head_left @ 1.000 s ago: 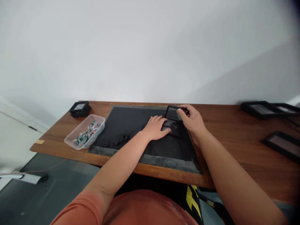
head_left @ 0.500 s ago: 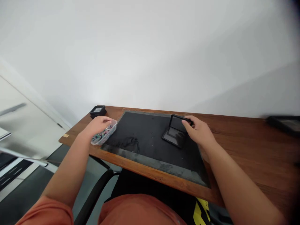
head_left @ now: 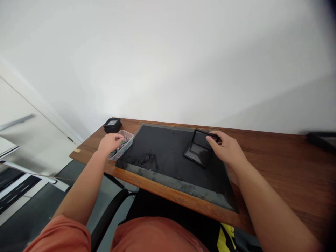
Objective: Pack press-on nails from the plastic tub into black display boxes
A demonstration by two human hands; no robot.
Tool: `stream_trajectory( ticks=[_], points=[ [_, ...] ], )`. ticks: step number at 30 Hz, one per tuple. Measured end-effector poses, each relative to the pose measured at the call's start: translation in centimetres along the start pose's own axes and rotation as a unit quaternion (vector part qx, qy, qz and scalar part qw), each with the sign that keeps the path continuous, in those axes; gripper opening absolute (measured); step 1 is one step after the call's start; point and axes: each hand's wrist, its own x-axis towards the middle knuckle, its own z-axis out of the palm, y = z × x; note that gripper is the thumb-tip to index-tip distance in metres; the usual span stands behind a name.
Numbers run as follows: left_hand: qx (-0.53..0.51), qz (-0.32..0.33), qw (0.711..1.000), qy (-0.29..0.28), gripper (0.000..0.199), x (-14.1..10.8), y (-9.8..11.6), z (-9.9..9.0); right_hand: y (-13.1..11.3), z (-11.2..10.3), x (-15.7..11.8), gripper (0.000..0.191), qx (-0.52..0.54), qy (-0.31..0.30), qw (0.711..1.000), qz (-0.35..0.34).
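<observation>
In the clear tub [head_left: 125, 144] at the mat's [head_left: 162, 157] left edge, the left hand [head_left: 109, 142] is sunk; its finger state cannot be told. The open black case [head_left: 198, 148] is gripped at its raised lid by the right hand [head_left: 227, 148].

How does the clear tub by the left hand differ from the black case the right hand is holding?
The clear tub is see-through plastic with no lid in view; the black case is dark and hinged, its lid propped up by the right hand. The tub holds small colourful pieces, where the left hand reaches; the case looks empty. The tub sits at the black mat's left edge, the case on it. Both rest on the wooden table.
</observation>
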Motion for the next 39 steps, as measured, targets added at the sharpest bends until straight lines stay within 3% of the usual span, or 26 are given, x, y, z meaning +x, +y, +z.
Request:
stream_trajectory(
  ticks=[4,6,11,15,21,24,27,34,39],
  points=[
    [-0.048,0.007,0.998,0.026,0.039,-0.9,1.2,-1.9,0.6,0.2,0.2,0.044,0.009,0.004,1.0,-0.01],
    [-0.098,0.025,0.995,0.009,0.044,-1.3,2.4,-2.7,0.7,0.4,0.2,0.04,0.027,-0.003,1.0,-0.016],
    [-0.262,0.152,0.943,-0.14,0.048,-3.0,8.5,-3.6,-0.4,0.8,0.0,0.033,0.138,-0.014,0.989,-0.049],
    [-0.311,0.238,0.887,-0.245,0.045,-3.2,13.9,-1.0,-1.3,1.3,-0.5,0.037,0.22,-0.054,0.972,-0.062],
    [-0.343,0.268,0.841,-0.322,0.043,-1.6,18.7,5.9,-1.3,1.6,-0.7,0.035,0.265,-0.106,0.956,-0.061],
    [-0.374,0.256,0.825,-0.337,0.047,-1.1,19.4,8.6,-1.2,1.8,-0.7,0.032,0.271,-0.109,0.955,-0.052],
    [-0.388,0.226,0.834,-0.322,0.05,-1.0,19.1,10.1,-1.2,2.0,-0.8,0.03,0.279,-0.112,0.953,-0.045],
    [-0.415,0.218,0.843,-0.264,0.038,-1.0,17.9,10.2,-1.5,2.2,-0.9,0.033,0.293,-0.119,0.948,-0.026],
    [-0.392,0.242,0.846,-0.269,0.033,-1.3,18.4,10.5,-1.4,2.0,-1.0,0.039,0.316,-0.143,0.938,-0.006]
  ],
)
